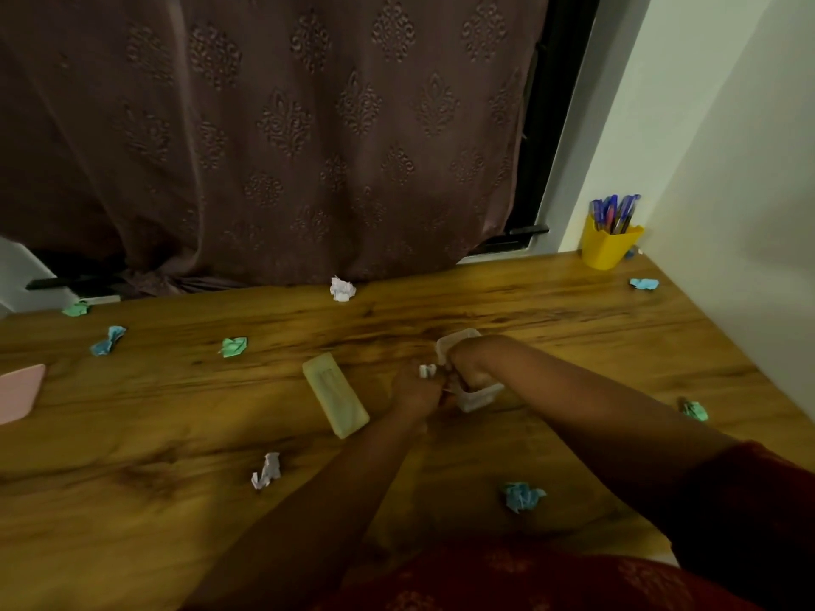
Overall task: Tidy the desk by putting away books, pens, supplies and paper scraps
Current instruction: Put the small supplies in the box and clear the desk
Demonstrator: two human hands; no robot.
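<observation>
— Where is the clear plastic box (478,396), and how does it lie?

— Right of the desk's middle, standing on the wooden desk (551,302). Its long axis runs from the near right to the far left, on a slant, mouth up. Most of it is hidden under the right hand (472,368).

— And the lid?

— A pale lid (335,393) lies flat just left of the hands, apart from the box. Its long axis also slants, the far end toward the upper left and the near end toward the lower right.

— How do the hands sit?

— Both forearms reach forward from the bottom edge and meet at the box. The right hand is on top of the box, fingers curled over it and down into it; whether it holds anything inside I cannot tell. The left hand (416,390) is at the box's left side with fingers bent, and a small white piece (427,371) shows at its fingertips. It seems pinched there, though the blur keeps me from being sure.

— What else is on the desk?

— Crumpled paper scraps, well apart from each other: a white one (342,288) at the far edge, another white one (266,470) near the front, green (234,346) and blue (108,340) ones to the left, a blue one (522,496) at the near right. A yellow cup (606,249) full of pens (615,213) stands in the far right corner, by the white wall. A pink flat thing (20,392) shows at the left edge.

— And behind?

— A brown patterned curtain (286,125) hangs along the back of the desk.
</observation>
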